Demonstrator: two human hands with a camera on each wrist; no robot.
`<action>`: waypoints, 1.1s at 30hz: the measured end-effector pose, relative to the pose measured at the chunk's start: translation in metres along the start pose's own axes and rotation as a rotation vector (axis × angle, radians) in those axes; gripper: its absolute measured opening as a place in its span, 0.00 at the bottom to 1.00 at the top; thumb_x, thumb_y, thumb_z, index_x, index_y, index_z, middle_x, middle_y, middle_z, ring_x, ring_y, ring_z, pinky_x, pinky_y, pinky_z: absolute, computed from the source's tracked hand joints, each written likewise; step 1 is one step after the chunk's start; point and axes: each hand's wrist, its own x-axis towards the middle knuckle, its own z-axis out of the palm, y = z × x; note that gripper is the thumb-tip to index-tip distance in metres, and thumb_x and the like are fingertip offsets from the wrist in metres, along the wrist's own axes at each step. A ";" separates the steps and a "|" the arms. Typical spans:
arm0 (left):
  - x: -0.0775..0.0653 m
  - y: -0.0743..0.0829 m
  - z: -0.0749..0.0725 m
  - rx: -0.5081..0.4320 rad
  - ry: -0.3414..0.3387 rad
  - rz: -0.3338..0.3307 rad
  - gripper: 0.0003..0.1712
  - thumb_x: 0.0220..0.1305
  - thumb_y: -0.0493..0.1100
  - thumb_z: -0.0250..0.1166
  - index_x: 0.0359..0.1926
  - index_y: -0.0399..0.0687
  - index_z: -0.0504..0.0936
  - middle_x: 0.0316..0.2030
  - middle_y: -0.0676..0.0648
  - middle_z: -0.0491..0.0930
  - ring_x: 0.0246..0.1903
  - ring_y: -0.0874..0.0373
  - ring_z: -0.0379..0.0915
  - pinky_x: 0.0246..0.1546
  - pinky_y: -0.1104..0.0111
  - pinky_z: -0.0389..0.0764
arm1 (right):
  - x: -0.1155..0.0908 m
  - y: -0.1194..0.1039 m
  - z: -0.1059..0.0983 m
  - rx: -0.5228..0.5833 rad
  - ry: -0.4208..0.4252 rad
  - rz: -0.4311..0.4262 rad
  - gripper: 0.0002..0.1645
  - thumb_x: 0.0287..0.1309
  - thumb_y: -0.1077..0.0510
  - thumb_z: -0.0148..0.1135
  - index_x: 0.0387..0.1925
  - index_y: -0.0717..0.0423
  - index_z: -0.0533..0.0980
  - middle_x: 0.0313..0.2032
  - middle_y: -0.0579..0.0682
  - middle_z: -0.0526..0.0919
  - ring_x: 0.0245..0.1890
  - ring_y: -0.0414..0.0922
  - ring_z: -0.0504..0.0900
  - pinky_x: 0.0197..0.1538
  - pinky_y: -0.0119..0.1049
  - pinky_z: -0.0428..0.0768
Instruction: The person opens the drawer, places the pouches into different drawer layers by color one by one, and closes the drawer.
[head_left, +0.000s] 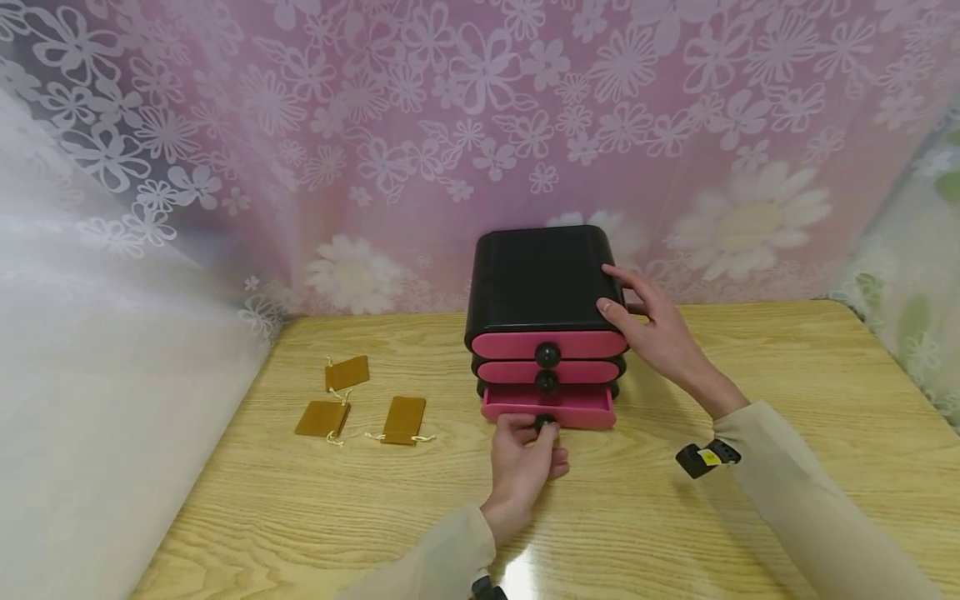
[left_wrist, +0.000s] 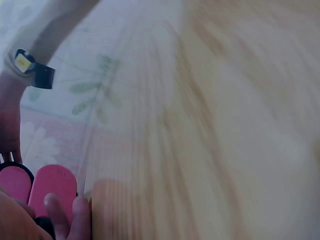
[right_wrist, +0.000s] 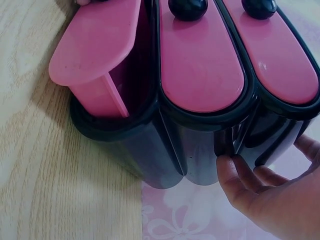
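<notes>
A black chest with three pink drawers and round black knobs stands at the back of the table. Its bottom drawer is pulled partway out, and part of the pink inside shows. My left hand pinches the knob of that drawer. Against the chest's upper right side rests my right hand, thumb and a finger at the top edge. In the right wrist view, fingertips touch the black side wall. The middle drawer and top drawer are closed.
Three brown drawstring pouches, an upper one, a lower left one and a nearer one, lie left of the chest on the wooden table. A flowered pink curtain hangs directly behind the chest.
</notes>
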 end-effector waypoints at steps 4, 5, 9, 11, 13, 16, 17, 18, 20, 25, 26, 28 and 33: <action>0.005 0.002 -0.011 0.195 -0.086 0.146 0.16 0.64 0.36 0.69 0.49 0.40 0.73 0.35 0.43 0.86 0.21 0.59 0.83 0.24 0.69 0.84 | 0.000 0.000 0.000 -0.004 0.005 0.006 0.36 0.76 0.45 0.52 0.80 0.38 0.56 0.78 0.60 0.56 0.68 0.69 0.70 0.60 0.69 0.74; 0.006 0.002 -0.014 0.251 -0.101 0.179 0.16 0.64 0.37 0.69 0.49 0.41 0.74 0.35 0.43 0.87 0.22 0.58 0.84 0.25 0.70 0.83 | 0.000 0.000 -0.001 -0.006 0.008 0.004 0.36 0.76 0.45 0.52 0.80 0.38 0.57 0.78 0.59 0.56 0.68 0.69 0.70 0.60 0.69 0.74; 0.011 0.006 -0.024 0.431 -0.124 0.254 0.14 0.63 0.41 0.71 0.47 0.44 0.78 0.36 0.45 0.89 0.26 0.62 0.85 0.30 0.75 0.81 | 0.000 0.001 0.001 -0.011 0.015 -0.009 0.36 0.76 0.44 0.53 0.79 0.38 0.58 0.77 0.60 0.58 0.67 0.69 0.71 0.59 0.69 0.75; 0.012 0.008 -0.028 0.486 -0.142 0.277 0.14 0.63 0.42 0.71 0.47 0.45 0.79 0.38 0.45 0.89 0.29 0.64 0.85 0.32 0.75 0.81 | 0.001 0.002 0.001 -0.010 0.015 -0.016 0.36 0.76 0.44 0.53 0.79 0.39 0.58 0.77 0.60 0.58 0.67 0.70 0.71 0.59 0.69 0.75; 0.013 0.011 -0.031 0.530 -0.162 0.298 0.14 0.63 0.43 0.71 0.47 0.46 0.80 0.39 0.46 0.89 0.31 0.66 0.84 0.33 0.75 0.81 | 0.001 0.002 0.002 -0.007 0.017 -0.018 0.36 0.76 0.44 0.53 0.79 0.39 0.58 0.77 0.61 0.58 0.67 0.70 0.71 0.59 0.69 0.75; 0.012 0.014 -0.035 0.576 -0.185 0.313 0.13 0.64 0.44 0.72 0.46 0.47 0.80 0.40 0.47 0.89 0.33 0.68 0.82 0.34 0.75 0.80 | 0.001 0.003 0.003 -0.007 0.020 -0.021 0.36 0.76 0.44 0.52 0.79 0.40 0.58 0.77 0.61 0.58 0.67 0.71 0.71 0.60 0.70 0.74; 0.011 0.014 -0.037 0.583 -0.192 0.313 0.13 0.64 0.44 0.72 0.46 0.47 0.80 0.40 0.47 0.89 0.32 0.68 0.81 0.33 0.75 0.80 | 0.001 0.003 0.003 -0.007 0.019 -0.021 0.36 0.76 0.44 0.52 0.79 0.40 0.58 0.77 0.61 0.58 0.67 0.71 0.71 0.60 0.70 0.74; 0.011 0.015 -0.038 0.586 -0.199 0.309 0.13 0.64 0.44 0.72 0.46 0.47 0.80 0.39 0.47 0.89 0.30 0.69 0.81 0.32 0.75 0.79 | 0.001 0.003 0.003 -0.007 0.019 -0.023 0.35 0.76 0.44 0.52 0.79 0.40 0.58 0.77 0.61 0.58 0.67 0.71 0.71 0.60 0.70 0.74; 0.009 0.016 -0.039 0.584 -0.213 0.302 0.12 0.64 0.43 0.72 0.45 0.47 0.80 0.39 0.47 0.89 0.28 0.69 0.80 0.31 0.75 0.79 | 0.000 0.003 0.003 -0.006 0.018 -0.022 0.35 0.76 0.44 0.52 0.79 0.39 0.58 0.77 0.61 0.58 0.67 0.70 0.71 0.60 0.70 0.74; 0.001 0.016 -0.043 0.587 -0.252 0.293 0.12 0.65 0.43 0.70 0.46 0.46 0.80 0.38 0.47 0.90 0.22 0.66 0.81 0.27 0.75 0.78 | -0.001 0.002 0.002 0.000 0.009 -0.014 0.36 0.76 0.44 0.52 0.80 0.38 0.57 0.77 0.60 0.58 0.68 0.69 0.70 0.60 0.70 0.74; -0.001 0.016 -0.043 0.596 -0.256 0.291 0.12 0.65 0.43 0.70 0.46 0.46 0.80 0.38 0.47 0.90 0.21 0.67 0.80 0.26 0.75 0.77 | -0.001 0.002 0.002 0.001 0.007 -0.010 0.36 0.76 0.44 0.52 0.80 0.38 0.57 0.77 0.60 0.57 0.69 0.69 0.70 0.60 0.70 0.74; -0.003 0.017 -0.045 0.622 -0.264 0.289 0.12 0.64 0.43 0.71 0.46 0.47 0.80 0.37 0.48 0.90 0.20 0.68 0.77 0.25 0.75 0.75 | -0.001 0.001 0.001 0.002 0.002 -0.005 0.36 0.76 0.45 0.52 0.80 0.38 0.57 0.77 0.61 0.57 0.69 0.69 0.69 0.61 0.70 0.73; -0.007 0.019 -0.050 0.677 -0.292 0.258 0.12 0.64 0.45 0.70 0.46 0.49 0.81 0.38 0.50 0.90 0.21 0.68 0.74 0.25 0.74 0.74 | 0.000 0.002 0.001 0.001 -0.001 0.003 0.36 0.76 0.46 0.52 0.80 0.38 0.56 0.78 0.61 0.56 0.69 0.70 0.69 0.61 0.71 0.72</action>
